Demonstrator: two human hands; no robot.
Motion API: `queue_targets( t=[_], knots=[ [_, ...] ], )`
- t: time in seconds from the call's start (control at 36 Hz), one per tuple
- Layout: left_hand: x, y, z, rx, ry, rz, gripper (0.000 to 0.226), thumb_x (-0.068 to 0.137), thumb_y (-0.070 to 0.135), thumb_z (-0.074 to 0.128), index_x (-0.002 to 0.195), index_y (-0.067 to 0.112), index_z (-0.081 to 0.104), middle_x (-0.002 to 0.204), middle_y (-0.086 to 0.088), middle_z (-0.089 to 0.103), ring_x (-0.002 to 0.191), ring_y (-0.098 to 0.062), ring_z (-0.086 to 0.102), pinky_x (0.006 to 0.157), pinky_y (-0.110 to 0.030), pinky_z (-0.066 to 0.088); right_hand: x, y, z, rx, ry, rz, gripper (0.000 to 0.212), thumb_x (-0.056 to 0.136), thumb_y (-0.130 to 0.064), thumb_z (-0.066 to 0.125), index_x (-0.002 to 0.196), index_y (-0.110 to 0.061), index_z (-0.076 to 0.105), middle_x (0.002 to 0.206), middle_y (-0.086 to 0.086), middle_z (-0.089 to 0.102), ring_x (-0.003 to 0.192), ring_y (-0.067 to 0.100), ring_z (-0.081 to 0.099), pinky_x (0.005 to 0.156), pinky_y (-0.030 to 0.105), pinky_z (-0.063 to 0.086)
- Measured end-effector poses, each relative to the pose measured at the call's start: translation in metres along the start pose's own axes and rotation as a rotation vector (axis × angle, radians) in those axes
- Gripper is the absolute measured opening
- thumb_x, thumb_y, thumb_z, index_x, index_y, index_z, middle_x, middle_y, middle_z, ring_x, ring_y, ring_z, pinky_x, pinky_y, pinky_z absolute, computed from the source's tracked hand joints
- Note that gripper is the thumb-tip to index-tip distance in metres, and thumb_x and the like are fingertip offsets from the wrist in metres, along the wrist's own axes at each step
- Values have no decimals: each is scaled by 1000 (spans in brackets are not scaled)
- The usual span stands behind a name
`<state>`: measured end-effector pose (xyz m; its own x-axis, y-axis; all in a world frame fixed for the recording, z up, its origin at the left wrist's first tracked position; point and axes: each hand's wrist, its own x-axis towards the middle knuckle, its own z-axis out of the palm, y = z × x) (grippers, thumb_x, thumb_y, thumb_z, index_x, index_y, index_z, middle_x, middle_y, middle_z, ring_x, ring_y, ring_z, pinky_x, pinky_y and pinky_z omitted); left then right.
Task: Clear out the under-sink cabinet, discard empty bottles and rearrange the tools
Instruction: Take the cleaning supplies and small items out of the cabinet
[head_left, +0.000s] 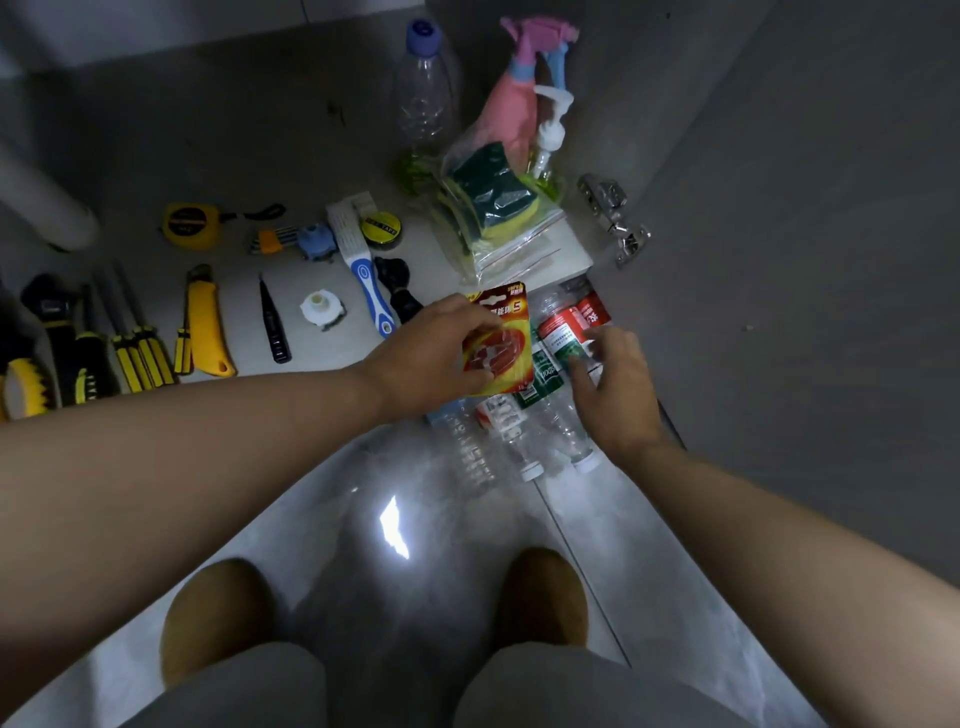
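Note:
My left hand (434, 353) grips a red and yellow blister pack (501, 338) above the cabinet's front edge. My right hand (618, 387) hovers with fingers spread over several empty clear bottles (558, 338) lying on the floor, fingertips at a red-and-green labelled one. On the cabinet floor (156, 156) tools lie in rows: a tape measure (189, 224), hex keys (270, 240), a yellow utility knife (205, 325), screwdrivers (137, 332), a blue-handled brush (358, 260) and black tape (381, 228).
At the back right stand a tall clear bottle (423, 98), a pink spray bottle (514, 98) and a pump bottle (548, 140), with bagged sponges (488, 202) in front. The open cabinet door (779, 208) with its hinge (613, 213) is to the right. My feet rest on glossy tiles.

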<state>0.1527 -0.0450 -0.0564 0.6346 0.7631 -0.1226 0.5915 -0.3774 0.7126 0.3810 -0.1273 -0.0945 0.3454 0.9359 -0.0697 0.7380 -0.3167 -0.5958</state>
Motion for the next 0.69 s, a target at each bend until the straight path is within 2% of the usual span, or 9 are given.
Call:
queue_targets(
  t=[0.03,0.08,0.17,0.25,0.33,0.44,0.53,0.61,0.69],
  knots=[
    [1,1,1,3,-3,5,62,85,26,80,141,22,53,132,1,50,123,-15,50,96,-24,47,-1,-8,-2,157,-82,60,21,99,-41,55,114,-27,54,109,3,62,97,22,63,85,42,57],
    [2,4,2,23,-11,21,63,84,27,80,141,23,53,132,2,50,123,-14,49,99,-29,48,-3,-23,-7,495,-321,227,30,96,-54,53,109,-28,59,102,2,70,89,20,71,83,41,60],
    [4,8,5,89,-9,53,62,84,32,80,140,25,55,131,1,53,123,-17,49,102,-36,48,-5,-37,-6,696,-555,356,38,94,-52,59,116,-21,61,102,2,75,90,19,75,77,32,61],
    [6,9,6,132,-14,59,60,86,35,77,141,25,56,131,-1,55,122,-19,49,103,-41,47,-5,-42,-4,738,-465,419,24,96,-30,63,113,-12,62,102,10,75,88,24,73,71,30,58],
    [5,7,3,77,3,45,60,86,29,77,142,24,55,130,-1,57,122,-18,49,103,-43,47,-2,-38,-5,746,-337,490,8,99,-12,54,104,-12,60,104,13,73,90,24,71,70,32,57],
    [4,2,1,35,36,43,55,88,25,76,140,26,57,126,2,55,120,-16,49,102,-39,47,6,-29,-9,738,-119,588,19,97,-6,51,115,-6,59,104,12,73,94,26,71,75,34,60],
    [2,-6,-2,46,42,23,43,89,20,73,131,23,62,122,1,52,117,-17,51,100,-42,48,12,-22,-11,702,28,659,11,96,-6,53,105,-10,57,97,13,69,79,25,65,64,32,52],
    [-1,-12,-5,43,28,-6,33,90,18,70,123,23,66,119,0,51,113,-18,54,98,-43,49,18,-20,-10,652,66,666,7,96,-7,54,100,-12,55,87,14,64,61,18,55,53,26,42],
    [-6,-16,-6,46,-27,-21,29,92,18,68,121,23,66,118,-1,51,109,-18,55,97,-43,49,23,-22,-7,710,40,717,10,98,-4,55,105,-11,52,92,15,66,57,14,59,51,24,50]
  ],
)
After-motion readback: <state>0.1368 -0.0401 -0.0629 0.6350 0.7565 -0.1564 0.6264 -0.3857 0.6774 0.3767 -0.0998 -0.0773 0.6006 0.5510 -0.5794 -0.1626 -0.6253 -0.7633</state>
